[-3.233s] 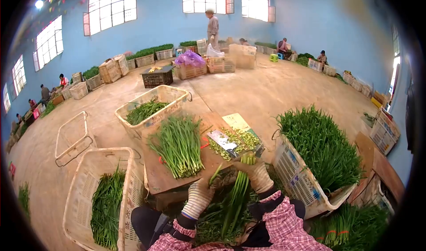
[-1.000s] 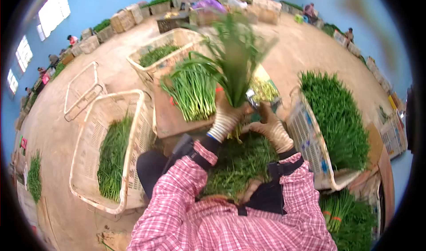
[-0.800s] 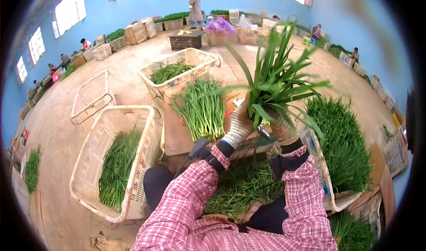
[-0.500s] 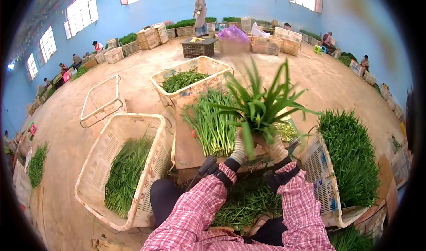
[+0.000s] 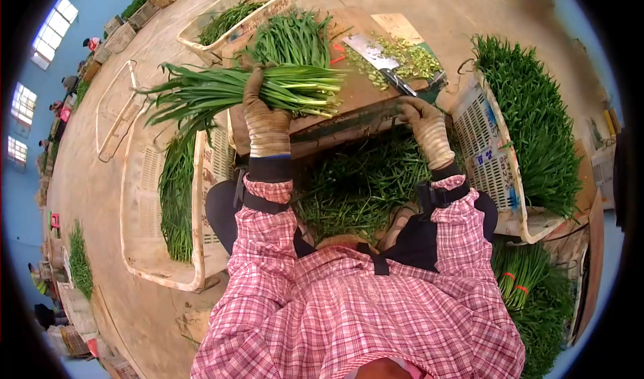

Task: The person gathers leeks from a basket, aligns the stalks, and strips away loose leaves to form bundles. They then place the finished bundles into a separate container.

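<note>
A bunch of long green leafy stalks [image 5: 302,87] lies sideways in my gloved left hand [image 5: 265,114], whose fingers wrap round it above the board's left part. Its pale cut ends point right. My gloved right hand [image 5: 426,124] hangs by the board's front right edge, fingers apart and holding nothing. Just beyond it, a cleaver with a black handle [image 5: 396,80] rests on the wooden board [image 5: 352,27], amid pale chopped ends [image 5: 419,60]. Another pile of green stalks [image 5: 292,40] lies on the board behind the held bunch.
At left stands a white crate [image 5: 198,245] holding greens; another crate [image 5: 268,3] is behind the board. On the right a crate [image 5: 486,151] stands beside heaped greens [image 5: 530,124]. Loose greens [image 5: 362,184] lie below the board, and banded bunches [image 5: 513,278] at lower right.
The view has tilted down. The bunch, upright between both hands before, now lies sideways in my left hand. My right hand has let go and moved right. The cleaver now shows.
</note>
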A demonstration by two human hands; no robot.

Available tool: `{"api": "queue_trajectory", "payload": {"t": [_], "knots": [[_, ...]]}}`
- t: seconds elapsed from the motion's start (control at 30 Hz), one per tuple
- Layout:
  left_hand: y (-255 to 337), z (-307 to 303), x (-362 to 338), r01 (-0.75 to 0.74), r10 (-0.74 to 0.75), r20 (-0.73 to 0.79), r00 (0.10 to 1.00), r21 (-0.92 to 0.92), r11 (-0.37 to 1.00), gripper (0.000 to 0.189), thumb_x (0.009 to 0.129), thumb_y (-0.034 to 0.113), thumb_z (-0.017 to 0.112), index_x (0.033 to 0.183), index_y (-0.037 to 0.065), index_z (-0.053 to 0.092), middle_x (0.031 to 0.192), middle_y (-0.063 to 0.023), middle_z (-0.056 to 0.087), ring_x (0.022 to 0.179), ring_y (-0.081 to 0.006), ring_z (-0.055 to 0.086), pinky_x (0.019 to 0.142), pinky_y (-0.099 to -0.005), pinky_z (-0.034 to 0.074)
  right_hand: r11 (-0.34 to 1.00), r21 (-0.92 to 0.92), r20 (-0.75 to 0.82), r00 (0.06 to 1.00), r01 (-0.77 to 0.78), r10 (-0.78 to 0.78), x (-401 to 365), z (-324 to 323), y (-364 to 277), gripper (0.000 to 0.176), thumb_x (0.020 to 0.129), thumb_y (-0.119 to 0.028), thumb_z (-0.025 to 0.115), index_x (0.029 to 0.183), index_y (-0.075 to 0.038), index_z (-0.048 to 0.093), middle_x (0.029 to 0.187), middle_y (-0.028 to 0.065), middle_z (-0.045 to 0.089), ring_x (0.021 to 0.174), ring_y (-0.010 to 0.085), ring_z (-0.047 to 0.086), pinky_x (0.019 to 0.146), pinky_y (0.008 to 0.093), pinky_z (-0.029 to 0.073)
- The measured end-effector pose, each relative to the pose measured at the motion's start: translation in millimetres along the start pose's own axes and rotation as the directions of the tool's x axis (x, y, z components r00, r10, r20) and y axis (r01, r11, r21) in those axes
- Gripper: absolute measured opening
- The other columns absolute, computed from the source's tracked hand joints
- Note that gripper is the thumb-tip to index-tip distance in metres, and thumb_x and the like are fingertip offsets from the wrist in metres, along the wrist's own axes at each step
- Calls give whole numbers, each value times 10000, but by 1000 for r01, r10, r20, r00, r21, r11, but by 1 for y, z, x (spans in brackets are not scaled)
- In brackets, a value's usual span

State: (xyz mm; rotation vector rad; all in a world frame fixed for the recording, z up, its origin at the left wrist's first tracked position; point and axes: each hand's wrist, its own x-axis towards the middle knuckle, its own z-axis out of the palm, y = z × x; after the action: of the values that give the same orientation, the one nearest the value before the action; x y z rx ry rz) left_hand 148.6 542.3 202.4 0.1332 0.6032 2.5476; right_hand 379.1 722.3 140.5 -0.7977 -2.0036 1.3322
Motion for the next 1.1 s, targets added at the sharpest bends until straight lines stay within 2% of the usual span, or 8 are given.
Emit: {"api": "queue_trajectory", "payload": {"t": [0.1,0.23,0.37,0.47,0.63,0.7,0.97,1.1], "knots": [[-3,-5,-15,59,-60,57,997,8,998,168,877,162,655,1000,50,635,1013,-105,666,952,-270,635,878,-456,546,759,630,164,983,-167,80,-19,23,-43,370,969,-307,582,1199,-19,618,1101,52,664,864,126,643,696,257,513],[-15,-15,-19,5,3,158,987,-47,999,168,890,152,633,1038,72,625,1058,-101,655,998,-266,629,902,-464,538,814,502,-204,954,293,-218,-8,58,-39,374,979,-220,574,1291,-15,553,1201,100,623,1084,135,554,941,241,443],[-29,-17,-31,44,-29,167,986,-90,995,254,877,156,655,1124,104,625,1081,-78,657,1024,-250,622,913,-451,528,835,347,-169,904,427,-392,-8,78,-31,450,995,-348,528,1303,-20,553,1279,129,593,1244,196,497,1053,316,375],[-26,-10,-37,13,-11,120,993,-16,1000,275,870,168,672,1133,102,625,1069,-64,653,1008,-240,622,914,-442,524,799,45,-316,768,599,-558,-12,53,-67,265,926,-166,622,1171,-65,641,1135,120,648,1076,250,592,936,376,468],[-35,-10,-44,42,-38,179,983,-21,999,292,872,173,660,1140,66,611,1080,-107,664,1007,-259,627,937,-439,509,774,-290,23,813,562,-582,-15,39,-82,186,745,-287,735,902,-189,715,947,40,659,924,286,582,854,433,434],[-39,-8,-47,5,-7,135,991,18,1000,287,869,164,661,1128,50,611,1071,-102,665,999,-256,628,927,-424,515,441,-656,181,694,613,-697,-16,41,-92,186,725,-337,732,864,-216,708,931,13,654,962,255,576,900,454,391],[-41,-21,-42,20,-15,141,990,-29,999,319,872,141,658,1166,41,587,1064,-112,653,1004,-261,628,924,-431,522,613,-479,-32,685,629,-728,-22,35,-88,179,770,-255,709,936,-190,695,1010,27,656,989,302,583,859,473,426],[-43,-19,-53,37,-29,226,974,-28,999,354,891,139,644,1218,42,550,1132,-108,628,1046,-257,613,949,-445,518,664,-427,142,771,614,-621,-18,37,-102,158,773,-207,716,924,-164,695,903,75,674,880,318,619,778,432,465]]}}
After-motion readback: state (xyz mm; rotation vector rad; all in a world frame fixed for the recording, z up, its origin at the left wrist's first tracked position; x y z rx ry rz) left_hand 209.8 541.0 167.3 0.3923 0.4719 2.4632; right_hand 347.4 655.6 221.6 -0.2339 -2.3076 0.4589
